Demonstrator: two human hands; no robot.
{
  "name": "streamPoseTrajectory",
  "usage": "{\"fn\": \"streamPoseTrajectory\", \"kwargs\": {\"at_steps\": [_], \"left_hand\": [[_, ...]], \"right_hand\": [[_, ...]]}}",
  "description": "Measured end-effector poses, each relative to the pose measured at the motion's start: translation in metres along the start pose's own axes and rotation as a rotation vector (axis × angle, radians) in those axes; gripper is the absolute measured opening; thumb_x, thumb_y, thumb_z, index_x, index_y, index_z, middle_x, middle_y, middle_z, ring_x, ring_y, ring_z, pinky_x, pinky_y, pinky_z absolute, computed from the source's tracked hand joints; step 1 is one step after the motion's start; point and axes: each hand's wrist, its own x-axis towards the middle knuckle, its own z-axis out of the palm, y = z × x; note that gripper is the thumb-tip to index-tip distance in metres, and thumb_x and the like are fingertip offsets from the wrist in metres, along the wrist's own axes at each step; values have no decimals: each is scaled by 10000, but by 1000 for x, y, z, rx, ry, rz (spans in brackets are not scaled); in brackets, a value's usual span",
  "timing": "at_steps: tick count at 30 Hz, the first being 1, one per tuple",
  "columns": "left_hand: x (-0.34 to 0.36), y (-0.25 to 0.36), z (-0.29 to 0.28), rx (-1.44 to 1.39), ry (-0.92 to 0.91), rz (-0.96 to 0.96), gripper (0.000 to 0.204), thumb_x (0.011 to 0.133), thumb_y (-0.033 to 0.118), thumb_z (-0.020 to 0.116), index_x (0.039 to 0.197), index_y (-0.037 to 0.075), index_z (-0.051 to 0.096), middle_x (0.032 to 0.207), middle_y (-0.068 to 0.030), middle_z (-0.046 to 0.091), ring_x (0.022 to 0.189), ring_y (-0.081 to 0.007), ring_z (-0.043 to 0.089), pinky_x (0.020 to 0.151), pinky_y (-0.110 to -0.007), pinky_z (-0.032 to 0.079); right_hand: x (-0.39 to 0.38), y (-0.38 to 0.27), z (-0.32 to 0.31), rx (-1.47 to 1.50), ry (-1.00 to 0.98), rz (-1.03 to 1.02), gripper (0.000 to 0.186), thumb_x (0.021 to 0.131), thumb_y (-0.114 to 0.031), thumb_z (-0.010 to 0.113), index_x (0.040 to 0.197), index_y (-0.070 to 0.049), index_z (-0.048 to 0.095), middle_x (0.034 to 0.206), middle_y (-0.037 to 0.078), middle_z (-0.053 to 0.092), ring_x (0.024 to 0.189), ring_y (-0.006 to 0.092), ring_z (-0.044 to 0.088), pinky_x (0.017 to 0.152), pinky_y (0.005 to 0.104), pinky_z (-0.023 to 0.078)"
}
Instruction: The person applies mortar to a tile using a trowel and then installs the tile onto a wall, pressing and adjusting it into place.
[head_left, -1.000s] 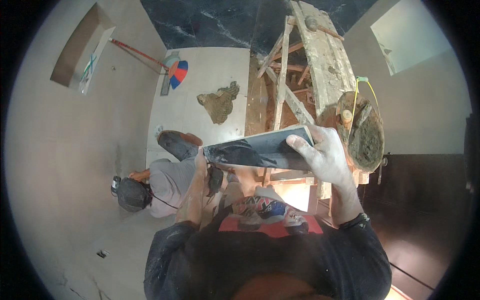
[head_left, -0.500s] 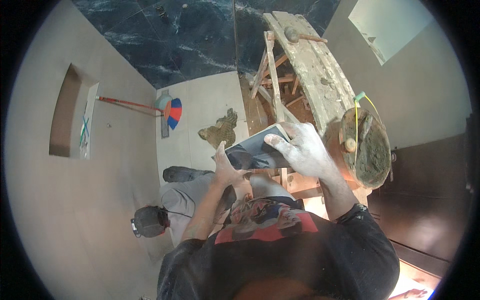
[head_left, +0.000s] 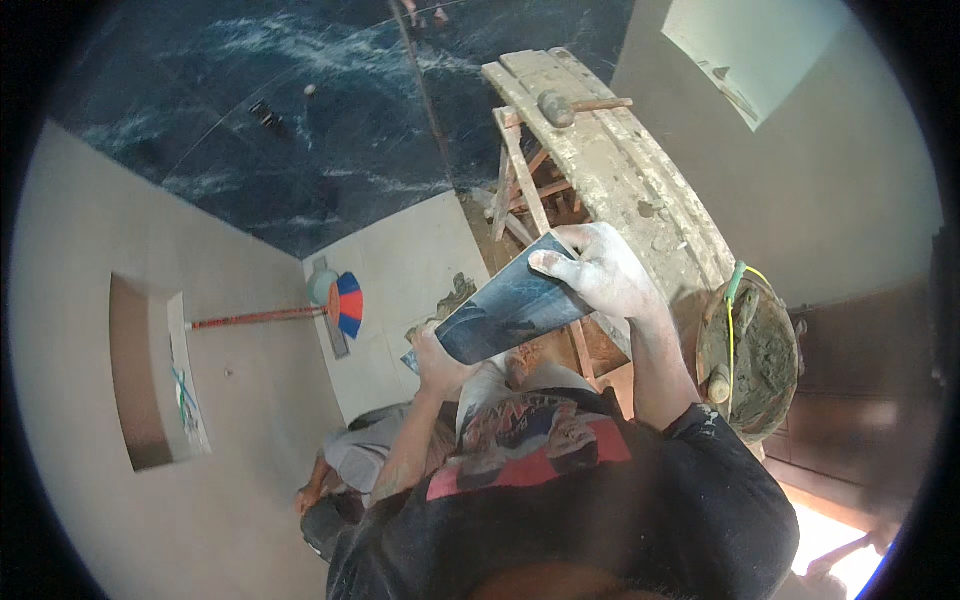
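In the head view, your left hand (head_left: 440,362) and white-dusted right hand (head_left: 608,275) are clasping opposite ends of a narrow, dark-blue marbled tile strip (head_left: 515,308), fingers closed around its edges, presumably balancing its length. It is slanting before you, left of the long, pale-crusted wooden tabletop (head_left: 602,165).

Long trestle bench of rough, pale wooden planks (head_left: 600,155), smeared with grey mortar. Lying across its far end is a mallet with a rounded grey head and brown wooden handle (head_left: 575,106). At its near end rests a round brown basin (head_left: 706,340) of grey mortar. Left of the bench, a crumpled olive-brown cloth (head_left: 458,297) lies on the pale tiled floor (head_left: 395,255).
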Motion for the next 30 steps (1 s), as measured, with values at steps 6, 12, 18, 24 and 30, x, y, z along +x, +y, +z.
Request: {"fn": "streamPoseTrajectory", "kwargs": {"at_steps": [6,12,18,24,30], "left_hand": [[64,-28,-10,38,-59,31,926,579,381,924,1267,-41,470,1155,-234,555,1126,-435,538,984,-536,423],[139,-57,-22,64,-99,71,955,597,328,905,1338,-49,434,1205,-258,542,1166,-443,526,990,-548,421],[217,-90,-12,89,-231,155,968,595,345,910,1340,-48,432,1217,-236,542,1170,-420,520,1020,-532,394],[275,-89,-15,150,-262,197,990,597,379,906,1352,-49,429,1239,-236,535,1205,-415,510,1051,-532,387],[338,-43,9,151,-286,235,979,612,407,892,1359,-28,433,1253,-234,529,1215,-409,507,1072,-536,372]], "right_hand": [[58,60,-32,340,323,152,328,997,-307,635,1084,-13,751,938,59,728,810,138,640,767,327,523],[89,234,-65,126,732,427,421,957,-338,630,1150,27,713,904,144,752,827,199,699,759,358,560],[55,342,-86,-193,944,779,529,902,-399,659,1203,34,698,1026,270,740,1033,354,722,916,423,544],[74,336,-107,-501,885,935,604,899,-378,661,1338,31,597,1243,288,670,1181,404,647,1029,472,495],[97,376,-140,-641,882,925,677,887,-453,615,1389,-3,550,1301,281,634,1225,396,614,1016,472,508]]}}
